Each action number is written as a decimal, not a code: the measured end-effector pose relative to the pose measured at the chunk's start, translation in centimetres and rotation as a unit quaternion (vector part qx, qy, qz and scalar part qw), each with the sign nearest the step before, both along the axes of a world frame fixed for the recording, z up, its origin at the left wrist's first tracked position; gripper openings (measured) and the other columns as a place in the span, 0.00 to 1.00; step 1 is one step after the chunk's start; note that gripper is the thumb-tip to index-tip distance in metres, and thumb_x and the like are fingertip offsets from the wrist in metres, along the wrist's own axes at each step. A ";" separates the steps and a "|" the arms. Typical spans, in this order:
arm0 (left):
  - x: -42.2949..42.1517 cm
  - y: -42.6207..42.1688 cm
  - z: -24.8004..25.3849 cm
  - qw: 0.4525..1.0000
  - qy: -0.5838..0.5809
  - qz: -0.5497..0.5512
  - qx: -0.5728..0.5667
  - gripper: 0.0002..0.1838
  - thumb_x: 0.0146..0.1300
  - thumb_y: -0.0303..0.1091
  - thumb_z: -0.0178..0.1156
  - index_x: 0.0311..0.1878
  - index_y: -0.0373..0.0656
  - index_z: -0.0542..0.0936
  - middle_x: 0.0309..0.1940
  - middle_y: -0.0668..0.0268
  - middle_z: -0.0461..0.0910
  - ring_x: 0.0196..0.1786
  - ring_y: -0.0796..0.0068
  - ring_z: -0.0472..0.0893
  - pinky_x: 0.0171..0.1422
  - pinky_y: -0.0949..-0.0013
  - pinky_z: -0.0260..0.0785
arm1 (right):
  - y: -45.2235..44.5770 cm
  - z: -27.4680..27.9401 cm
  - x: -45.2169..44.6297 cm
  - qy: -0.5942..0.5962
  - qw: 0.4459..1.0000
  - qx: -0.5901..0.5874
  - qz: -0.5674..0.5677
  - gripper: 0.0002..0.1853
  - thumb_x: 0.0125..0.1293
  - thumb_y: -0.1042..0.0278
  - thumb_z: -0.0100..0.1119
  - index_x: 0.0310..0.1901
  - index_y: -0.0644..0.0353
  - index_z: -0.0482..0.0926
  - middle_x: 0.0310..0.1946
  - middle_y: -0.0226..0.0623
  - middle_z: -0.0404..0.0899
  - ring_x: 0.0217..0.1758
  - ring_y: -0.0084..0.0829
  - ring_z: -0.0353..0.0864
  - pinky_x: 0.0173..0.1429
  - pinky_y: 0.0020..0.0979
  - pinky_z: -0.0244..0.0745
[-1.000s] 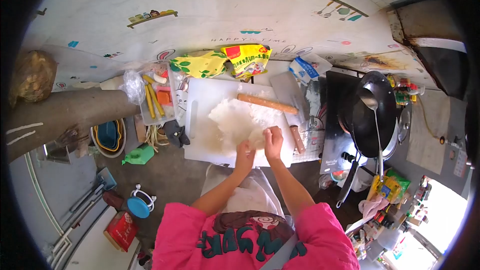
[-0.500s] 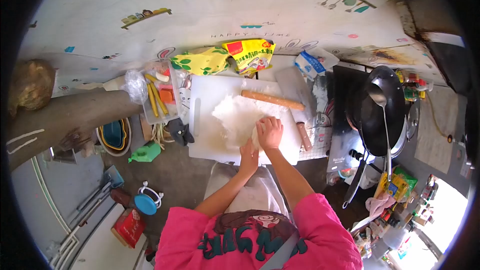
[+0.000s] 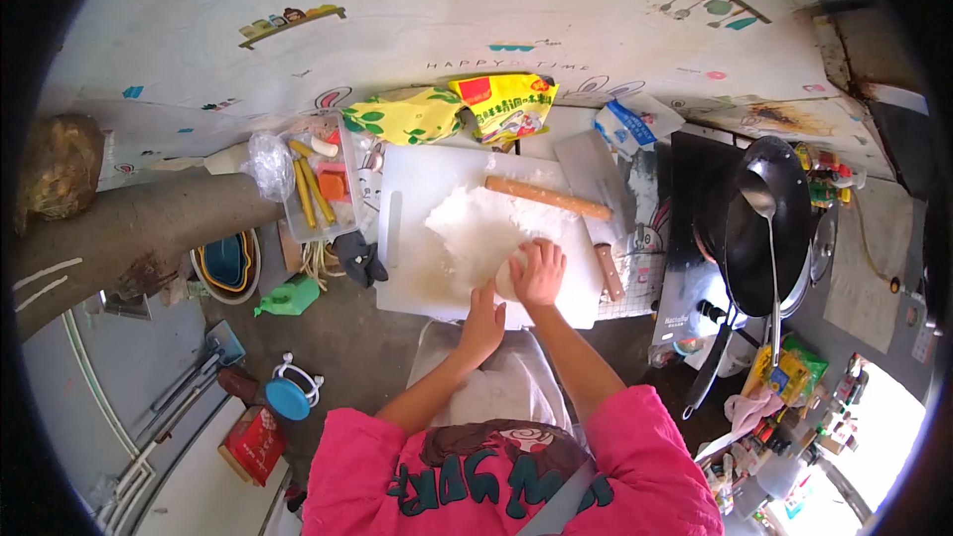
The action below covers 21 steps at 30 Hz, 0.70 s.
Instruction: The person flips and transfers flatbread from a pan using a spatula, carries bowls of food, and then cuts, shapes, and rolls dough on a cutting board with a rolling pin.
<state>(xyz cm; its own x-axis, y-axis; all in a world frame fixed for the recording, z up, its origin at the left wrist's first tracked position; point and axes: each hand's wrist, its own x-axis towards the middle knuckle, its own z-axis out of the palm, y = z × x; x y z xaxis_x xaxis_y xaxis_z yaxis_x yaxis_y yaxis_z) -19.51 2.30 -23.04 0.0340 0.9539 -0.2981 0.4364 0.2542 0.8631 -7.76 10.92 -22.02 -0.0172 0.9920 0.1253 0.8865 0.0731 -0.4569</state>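
Dull grey floor (image 3: 349, 352) surrounds the blue-seated stool (image 3: 288, 399), and slim white pipes (image 3: 102, 387) run to the stool's left. Above the stool in view stretches a whitish wall (image 3: 417, 20), printed with cartoon kitchen shelves and "HAPPY TIME". Far right of the stool, glaring white light fills a bright opening (image 3: 893, 417).

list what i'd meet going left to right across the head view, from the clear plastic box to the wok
clear plastic box → left hand → dough → right hand → cleaver → wok
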 end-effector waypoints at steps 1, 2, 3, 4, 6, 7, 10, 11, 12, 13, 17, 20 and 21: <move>0.1 -0.8 -0.3 0.998 -0.037 0.012 -0.043 0.24 0.65 0.27 0.51 0.64 0.36 0.60 0.41 0.53 0.72 0.41 0.64 0.76 0.43 0.66 0.72 | 0.2 -0.1 0.0 0.006 1.000 -0.021 -0.011 0.12 0.53 0.60 0.62 0.37 0.56 0.76 0.37 0.38 0.74 0.45 0.42 0.71 0.49 0.42 0.63; 0.4 -0.9 0.0 0.994 -0.075 0.025 -0.080 0.24 0.66 0.28 0.50 0.64 0.35 0.59 0.41 0.53 0.73 0.41 0.65 0.77 0.43 0.65 0.73 | 0.7 -0.2 0.1 0.011 0.999 -0.036 -0.020 0.11 0.54 0.61 0.61 0.36 0.56 0.76 0.37 0.38 0.74 0.45 0.42 0.71 0.49 0.42 0.63; 0.8 -0.5 0.5 0.966 -0.197 0.072 -0.150 0.23 0.67 0.30 0.50 0.63 0.33 0.60 0.41 0.53 0.74 0.39 0.69 0.78 0.41 0.68 0.74 | 1.0 -0.1 0.2 0.015 0.998 -0.049 -0.031 0.10 0.55 0.62 0.61 0.36 0.56 0.76 0.37 0.37 0.75 0.45 0.42 0.71 0.49 0.42 0.63; 1.0 0.2 0.2 0.967 -0.191 0.092 -0.141 0.23 0.65 0.30 0.52 0.61 0.33 0.61 0.40 0.52 0.75 0.38 0.65 0.79 0.41 0.66 0.73 | 0.9 0.0 0.3 0.036 0.998 -0.043 -0.023 0.09 0.55 0.63 0.60 0.35 0.57 0.76 0.37 0.38 0.75 0.45 0.43 0.71 0.49 0.43 0.63; 1.8 1.6 -2.5 0.966 -0.183 0.134 -0.124 0.22 0.62 0.29 0.54 0.58 0.33 0.64 0.36 0.50 0.77 0.36 0.58 0.81 0.40 0.64 0.72 | 0.3 0.0 0.5 0.077 0.997 -0.032 -0.005 0.08 0.56 0.65 0.58 0.34 0.58 0.76 0.36 0.38 0.75 0.44 0.43 0.71 0.49 0.43 0.63; 1.8 1.6 -5.2 0.968 -0.184 0.141 -0.101 0.19 0.61 0.30 0.57 0.54 0.35 0.68 0.34 0.51 0.78 0.34 0.63 0.81 0.38 0.65 0.72 | -0.1 1.4 0.4 0.117 0.993 -0.021 0.006 0.06 0.57 0.67 0.57 0.32 0.60 0.75 0.34 0.40 0.75 0.41 0.45 0.71 0.47 0.43 0.64; 0.6 2.2 -4.0 0.982 -0.167 0.058 -0.071 0.17 0.59 0.30 0.59 0.50 0.36 0.70 0.31 0.52 0.78 0.32 0.63 0.81 0.37 0.65 0.72 | -2.1 2.9 0.6 0.137 0.988 -0.077 -0.005 0.06 0.57 0.69 0.56 0.28 0.61 0.74 0.27 0.42 0.72 0.36 0.45 0.70 0.43 0.42 0.65; 0.4 2.4 -2.1 0.989 -0.127 0.051 -0.057 0.14 0.58 0.28 0.60 0.46 0.36 0.71 0.29 0.54 0.78 0.31 0.62 0.80 0.35 0.65 0.71 | -3.3 2.1 0.5 0.133 0.986 -0.096 -0.024 0.08 0.55 0.65 0.59 0.31 0.60 0.74 0.29 0.41 0.72 0.36 0.44 0.71 0.42 0.42 0.65; 0.3 2.1 -1.9 0.989 -0.128 0.046 -0.055 0.15 0.59 0.28 0.59 0.49 0.36 0.71 0.29 0.54 0.78 0.32 0.63 0.80 0.36 0.65 0.71 | -3.7 1.8 0.2 0.100 0.993 -0.065 -0.014 0.09 0.54 0.64 0.60 0.32 0.59 0.74 0.30 0.41 0.72 0.36 0.44 0.71 0.42 0.42 0.64; 0.2 2.0 -1.8 0.989 -0.128 0.043 -0.053 0.17 0.59 0.27 0.58 0.51 0.36 0.70 0.29 0.54 0.77 0.32 0.63 0.80 0.36 0.66 0.72 | -3.9 1.4 -0.1 0.068 0.997 -0.032 -0.003 0.11 0.54 0.63 0.61 0.34 0.59 0.74 0.31 0.41 0.72 0.37 0.44 0.71 0.42 0.42 0.64; 0.0 1.2 -0.6 0.986 -0.123 0.006 -0.108 0.30 0.62 0.26 0.57 0.66 0.37 0.58 0.35 0.60 0.77 0.36 0.70 0.79 0.43 0.71 0.74 | -0.9 -0.1 -0.3 -0.008 1.000 0.027 -0.001 0.13 0.52 0.59 0.63 0.37 0.55 0.75 0.36 0.39 0.73 0.41 0.43 0.72 0.44 0.42 0.65; 1.8 1.0 0.7 0.974 -0.194 0.086 -0.077 0.35 0.61 0.22 0.56 0.69 0.39 0.53 0.35 0.61 0.76 0.37 0.70 0.78 0.43 0.70 0.74 | 0.4 -0.5 -0.4 0.014 0.999 -0.035 -0.033 0.08 0.58 0.60 0.58 0.33 0.55 0.77 0.33 0.40 0.75 0.42 0.43 0.72 0.47 0.41 0.65; 2.6 1.0 -0.3 0.969 -0.200 0.135 -0.047 0.34 0.57 0.21 0.59 0.67 0.38 0.57 0.34 0.61 0.75 0.37 0.72 0.77 0.43 0.71 0.74 | 1.0 -0.6 -0.2 0.026 0.997 -0.058 -0.044 0.08 0.60 0.61 0.56 0.32 0.55 0.78 0.33 0.41 0.75 0.42 0.43 0.72 0.48 0.41 0.65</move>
<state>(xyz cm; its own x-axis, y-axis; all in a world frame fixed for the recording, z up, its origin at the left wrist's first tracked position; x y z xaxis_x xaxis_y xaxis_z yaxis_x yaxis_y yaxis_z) -16.93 3.27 -23.38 -0.0827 0.9136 -0.3982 -0.0229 0.3977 0.9172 -7.94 11.90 -22.58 0.0738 0.9972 0.0084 0.8618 -0.0595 -0.5037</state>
